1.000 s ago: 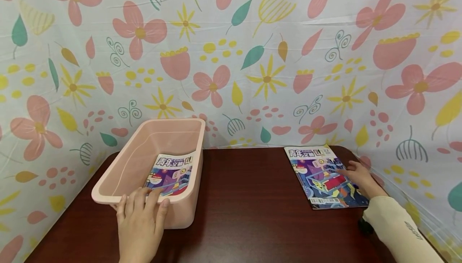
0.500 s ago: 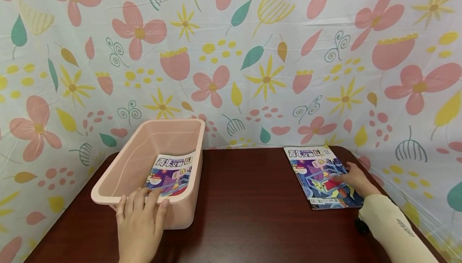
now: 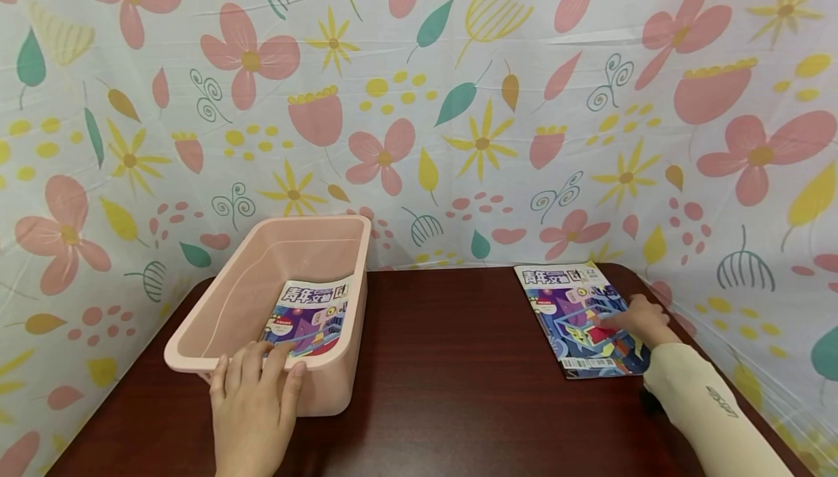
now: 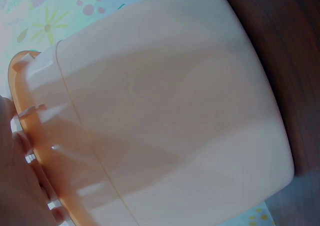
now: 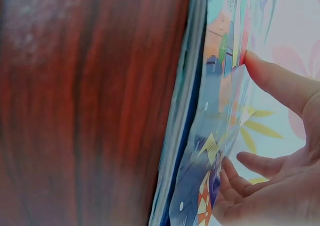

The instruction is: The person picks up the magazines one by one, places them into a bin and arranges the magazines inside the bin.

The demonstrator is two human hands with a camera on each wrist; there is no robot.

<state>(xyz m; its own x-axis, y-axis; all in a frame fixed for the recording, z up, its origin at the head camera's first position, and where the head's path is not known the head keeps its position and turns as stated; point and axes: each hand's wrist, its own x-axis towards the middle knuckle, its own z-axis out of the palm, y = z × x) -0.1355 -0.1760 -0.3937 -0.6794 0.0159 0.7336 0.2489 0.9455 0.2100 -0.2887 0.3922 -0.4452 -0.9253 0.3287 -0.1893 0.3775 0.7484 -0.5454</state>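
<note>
A pink plastic bin (image 3: 327, 382) stands on the left of the table. My left hand (image 3: 252, 404) has its fingers hooked over the near rim, and in the left wrist view the fingertips line that rim beside the outer wall (image 4: 150, 116). Inside the bin lies a magazine (image 3: 310, 317) with a purple cover. On the right lies another magazine (image 3: 576, 346) with the same cover design. My right hand (image 3: 644, 321) grips its right side, with the thumb (image 5: 272, 76) on the cover and other fingers at the edge; their tips are partly hidden.
Dark reddish wooden table (image 3: 452, 361) lies between the bin and the magazine on the right. A white curtain with printed flowers (image 3: 419, 113) hangs behind the table and along both sides. The bin's far end stands close to it.
My right thumb has slid left over the cover, and the forearm has shifted left. The magazine's lower right corner shows farther left than before. My left hand and the bin have stayed in place.
</note>
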